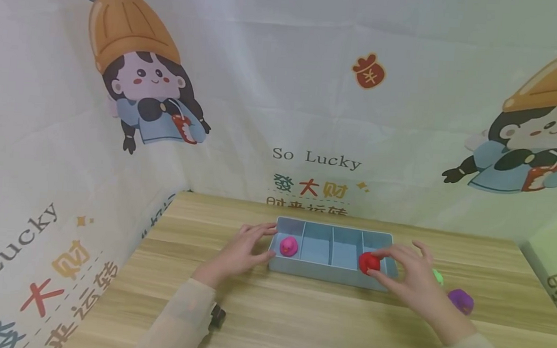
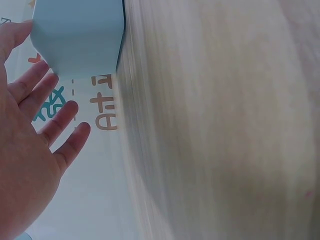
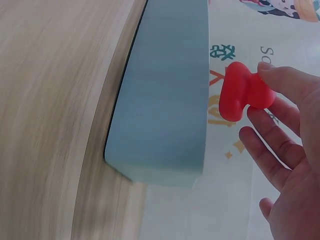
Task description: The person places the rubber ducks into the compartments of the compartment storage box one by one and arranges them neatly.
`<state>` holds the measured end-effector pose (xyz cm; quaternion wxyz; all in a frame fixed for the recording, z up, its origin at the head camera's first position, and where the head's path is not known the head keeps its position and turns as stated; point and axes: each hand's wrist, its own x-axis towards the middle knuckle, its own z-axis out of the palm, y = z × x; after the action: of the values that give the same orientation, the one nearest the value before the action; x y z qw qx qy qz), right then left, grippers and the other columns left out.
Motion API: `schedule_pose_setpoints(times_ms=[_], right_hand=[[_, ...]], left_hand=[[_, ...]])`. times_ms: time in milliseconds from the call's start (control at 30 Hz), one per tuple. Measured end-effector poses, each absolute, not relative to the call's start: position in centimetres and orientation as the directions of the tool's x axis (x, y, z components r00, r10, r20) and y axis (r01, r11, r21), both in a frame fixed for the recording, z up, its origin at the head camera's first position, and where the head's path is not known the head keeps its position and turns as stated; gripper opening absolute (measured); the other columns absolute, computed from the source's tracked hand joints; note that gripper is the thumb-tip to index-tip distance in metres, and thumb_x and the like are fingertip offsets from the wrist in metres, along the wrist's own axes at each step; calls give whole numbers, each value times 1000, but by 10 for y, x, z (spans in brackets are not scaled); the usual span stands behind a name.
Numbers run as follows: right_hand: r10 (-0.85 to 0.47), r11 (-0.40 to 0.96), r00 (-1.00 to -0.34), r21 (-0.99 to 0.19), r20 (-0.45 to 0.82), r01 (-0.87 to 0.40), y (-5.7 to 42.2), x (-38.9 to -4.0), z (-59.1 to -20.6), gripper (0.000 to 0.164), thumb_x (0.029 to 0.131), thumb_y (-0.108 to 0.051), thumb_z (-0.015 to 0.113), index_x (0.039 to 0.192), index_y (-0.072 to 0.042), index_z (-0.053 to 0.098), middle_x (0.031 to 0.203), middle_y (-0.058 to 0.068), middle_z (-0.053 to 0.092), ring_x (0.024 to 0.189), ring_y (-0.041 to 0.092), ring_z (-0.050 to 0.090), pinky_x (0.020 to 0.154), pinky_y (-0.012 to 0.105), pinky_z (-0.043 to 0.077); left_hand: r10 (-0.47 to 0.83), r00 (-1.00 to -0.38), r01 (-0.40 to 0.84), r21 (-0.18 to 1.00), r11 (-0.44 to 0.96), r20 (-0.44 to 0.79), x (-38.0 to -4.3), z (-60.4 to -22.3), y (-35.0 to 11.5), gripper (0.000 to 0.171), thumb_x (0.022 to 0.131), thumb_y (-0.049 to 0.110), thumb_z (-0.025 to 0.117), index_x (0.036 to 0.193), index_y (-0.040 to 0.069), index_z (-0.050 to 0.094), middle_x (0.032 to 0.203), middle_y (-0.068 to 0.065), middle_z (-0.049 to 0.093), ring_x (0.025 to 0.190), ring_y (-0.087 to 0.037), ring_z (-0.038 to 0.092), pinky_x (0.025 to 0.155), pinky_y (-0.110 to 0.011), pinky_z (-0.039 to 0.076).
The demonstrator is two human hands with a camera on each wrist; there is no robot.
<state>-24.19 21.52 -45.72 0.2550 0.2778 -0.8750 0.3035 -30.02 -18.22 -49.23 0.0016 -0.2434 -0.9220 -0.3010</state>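
A blue-grey box (image 1: 328,273) with several compartments stands on the wooden table. My left hand (image 1: 235,254) rests at its left end, thumb at the near corner and fingertips by the far corner, fingers mostly straight. In the leftmost compartment sits a pink toy duck (image 1: 289,246). Between thumb and fingertips, my right hand (image 1: 415,281) pinches a red toy duck (image 3: 244,91). The right wrist view shows this duck above the box's rim; from the head it overlaps the rightmost compartment. The other right fingers extend loosely.
To the right of the box, a purple toy (image 1: 461,301) lies on the table (image 1: 307,325). A green toy (image 1: 438,277) is partly hidden behind my right hand. A printed cloth (image 1: 245,87) hangs close behind the table's far edge and along its sides.
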Motion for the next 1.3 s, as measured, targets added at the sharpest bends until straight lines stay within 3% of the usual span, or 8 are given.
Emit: schedule_pose_setpoints(times_ms=[367,667,1300], right_hand=[[-338,657,-721,-397,605,-641,195,-256,-464,35,70,-14,94,100,-13,76,96,0,77,96,25,69,107,66,26],[-342,666,-759,-427,553,-611,179,-268,-464,35,75,-16,93,105,-13,75,102,2,78,101,25,70,114,66,23],[-342,638,-790,-491,509,-593,140,-292,-457,34,80,-21,90,109,-11,75,109,5,77,107,26,70,119,64,19]], left_hand=[[452,-879,453,569,686,154,-300,-490,-183,61,97,33,72,151,11,52,166,-5,40,148,-34,35,123,-59,31],[448,-881,451,552,701,151,-301,-493,-183,61,98,37,70,151,15,51,166,-1,39,146,-29,38,122,-57,35],[454,-876,461,561,688,163,-300,-491,-183,61,97,34,72,150,12,52,166,-4,40,148,-33,36,122,-60,33]])
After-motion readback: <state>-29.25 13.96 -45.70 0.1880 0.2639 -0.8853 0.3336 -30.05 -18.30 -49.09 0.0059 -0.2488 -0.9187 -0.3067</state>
